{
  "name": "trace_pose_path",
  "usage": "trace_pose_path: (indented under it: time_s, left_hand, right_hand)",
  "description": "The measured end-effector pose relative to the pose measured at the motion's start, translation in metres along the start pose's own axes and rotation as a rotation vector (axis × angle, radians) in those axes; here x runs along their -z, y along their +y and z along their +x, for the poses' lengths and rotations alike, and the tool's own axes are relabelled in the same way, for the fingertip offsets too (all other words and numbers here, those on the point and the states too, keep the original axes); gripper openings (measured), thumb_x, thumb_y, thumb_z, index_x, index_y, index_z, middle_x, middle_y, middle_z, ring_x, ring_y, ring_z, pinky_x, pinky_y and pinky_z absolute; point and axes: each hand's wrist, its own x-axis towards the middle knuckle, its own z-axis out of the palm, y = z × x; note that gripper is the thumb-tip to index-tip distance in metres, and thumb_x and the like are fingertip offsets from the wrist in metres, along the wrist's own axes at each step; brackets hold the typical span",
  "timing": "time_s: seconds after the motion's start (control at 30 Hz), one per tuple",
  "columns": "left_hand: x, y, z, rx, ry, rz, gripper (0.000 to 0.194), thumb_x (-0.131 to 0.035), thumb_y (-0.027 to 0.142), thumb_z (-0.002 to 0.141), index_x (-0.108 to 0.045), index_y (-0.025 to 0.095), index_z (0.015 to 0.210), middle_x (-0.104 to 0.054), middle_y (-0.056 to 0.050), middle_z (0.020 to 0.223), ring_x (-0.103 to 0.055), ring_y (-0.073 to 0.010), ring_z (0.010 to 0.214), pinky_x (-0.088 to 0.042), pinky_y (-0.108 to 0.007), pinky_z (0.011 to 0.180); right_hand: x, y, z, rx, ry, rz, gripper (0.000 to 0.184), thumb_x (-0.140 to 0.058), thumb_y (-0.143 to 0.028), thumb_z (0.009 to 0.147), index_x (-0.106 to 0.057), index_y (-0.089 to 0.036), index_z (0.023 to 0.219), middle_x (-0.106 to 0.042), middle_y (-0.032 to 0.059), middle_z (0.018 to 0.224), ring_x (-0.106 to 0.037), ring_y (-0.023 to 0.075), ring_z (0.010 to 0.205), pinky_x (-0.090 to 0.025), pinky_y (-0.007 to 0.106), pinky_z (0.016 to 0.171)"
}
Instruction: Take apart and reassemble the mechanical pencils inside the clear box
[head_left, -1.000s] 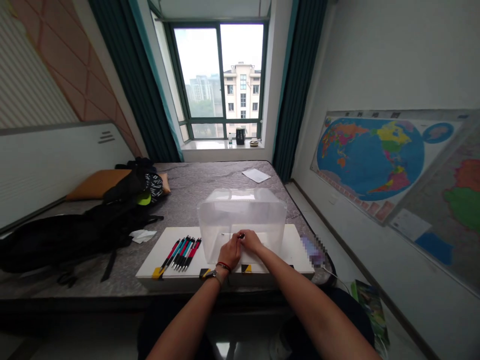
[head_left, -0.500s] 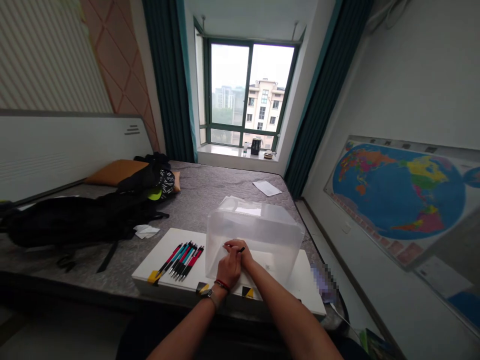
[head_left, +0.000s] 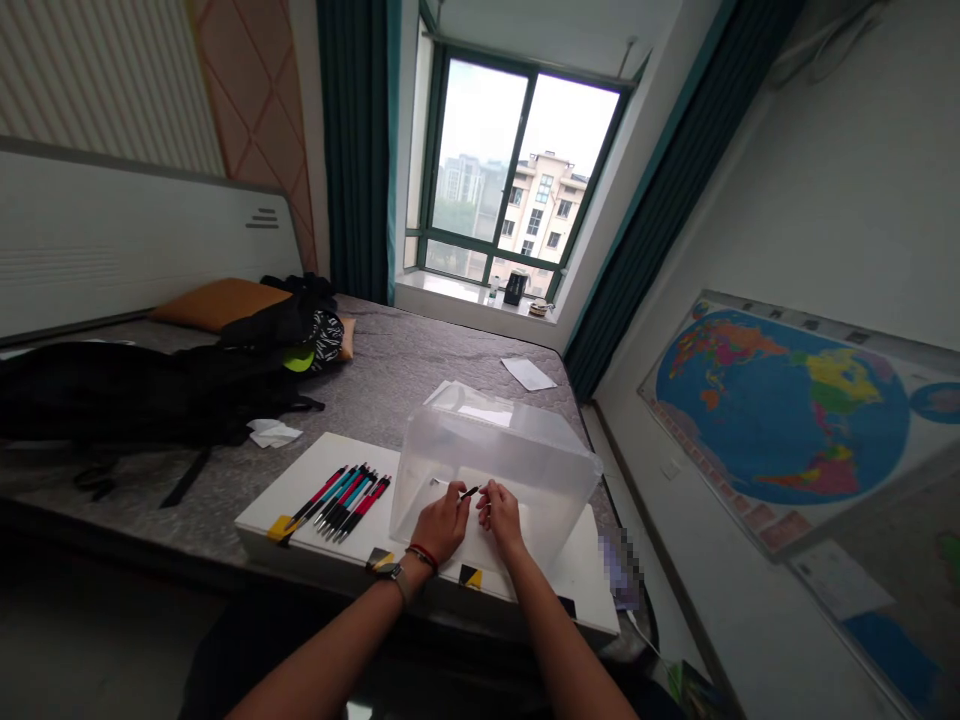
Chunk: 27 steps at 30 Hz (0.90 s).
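At the centre of the frame we have both hands close together over the white board (head_left: 300, 490), just in front of the clear plastic box (head_left: 495, 465). The left hand (head_left: 439, 525) pinches a thin pen (head_left: 469, 492) between its fingertips, dark tip pointing up and right, while the right hand (head_left: 501, 515) sits just beside it with fingers curled; whether it grips a small part of that pen we cannot tell, it is too tiny. Holding the pen low and close to the box keeps it right at the opening side. To the left on the board lies a neat row of pens (head_left: 337, 500), red and teal, lined up side by side. The board rests on the bed (head_left: 390, 370), with a black bag (head_left: 150, 390) at the left of the frame.
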Motion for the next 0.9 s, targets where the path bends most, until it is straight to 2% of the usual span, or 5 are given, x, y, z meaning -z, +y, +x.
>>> trace_pose_path:
  time_s: [0.23, 0.43, 0.57, 0.73, 0.9]
  left_hand:
    - [-0.003, 0.001, -0.003, -0.119, -0.062, 0.060, 0.022, -0.033, 0.033, 0.096, -0.042, 0.022, 0.113, -0.066, -0.004, 0.082, -0.065, -0.0207, 0.078, -0.042, -0.029, 0.067]
    - [-0.008, -0.002, -0.002, -0.179, -0.120, 0.044, 0.022, -0.033, 0.029, 0.096, -0.042, 0.021, 0.115, -0.064, -0.006, 0.090, -0.063, -0.0205, 0.084, -0.043, -0.029, 0.072]
    - [-0.012, -0.003, -0.002, -0.209, -0.067, 0.087, 0.024, -0.034, 0.035, 0.097, -0.049, 0.021, 0.109, -0.062, -0.007, 0.090, -0.060, -0.0211, 0.086, -0.044, -0.031, 0.077]
    - [-0.011, -0.001, -0.002, -0.162, -0.063, 0.132, 0.029, -0.034, 0.042, 0.096, -0.053, 0.021, 0.105, -0.062, -0.005, 0.085, -0.060, -0.0201, 0.082, -0.043, -0.030, 0.074]
    - [-0.006, 0.006, -0.002, -0.105, -0.135, 0.170, 0.032, -0.027, 0.040, 0.098, -0.051, 0.021, 0.108, -0.065, -0.006, 0.087, -0.063, -0.0209, 0.083, -0.042, -0.030, 0.072]
  right_hand:
    - [0.014, -0.004, -0.020, -0.011, -0.204, -0.087, 0.052, -0.052, -0.066, 0.080, -0.049, -0.018, 0.062, -0.048, -0.0042, 0.045, -0.045, 0.0084, 0.034, -0.029, 0.018, 0.032]
    - [0.015, 0.000, -0.022, 0.035, -0.192, -0.085, 0.048, -0.058, -0.062, 0.078, -0.049, -0.018, 0.061, -0.048, -0.0048, 0.046, -0.044, 0.0082, 0.034, -0.029, 0.019, 0.033]
    - [0.019, 0.004, -0.019, 0.041, -0.154, -0.088, 0.047, -0.059, -0.060, 0.077, -0.050, -0.018, 0.059, -0.048, -0.0045, 0.044, -0.044, 0.0082, 0.033, -0.028, 0.020, 0.034]
    - [0.021, 0.005, -0.016, -0.027, -0.052, 0.138, 0.043, -0.061, -0.058, 0.073, -0.047, -0.019, 0.062, -0.048, -0.0059, 0.046, -0.043, 0.0078, 0.034, -0.026, 0.019, 0.033]
    - [0.019, 0.008, -0.017, -0.027, -0.049, 0.119, 0.041, -0.059, -0.058, 0.074, -0.047, -0.020, 0.064, -0.048, -0.0058, 0.047, -0.042, 0.0077, 0.035, -0.026, 0.020, 0.032]
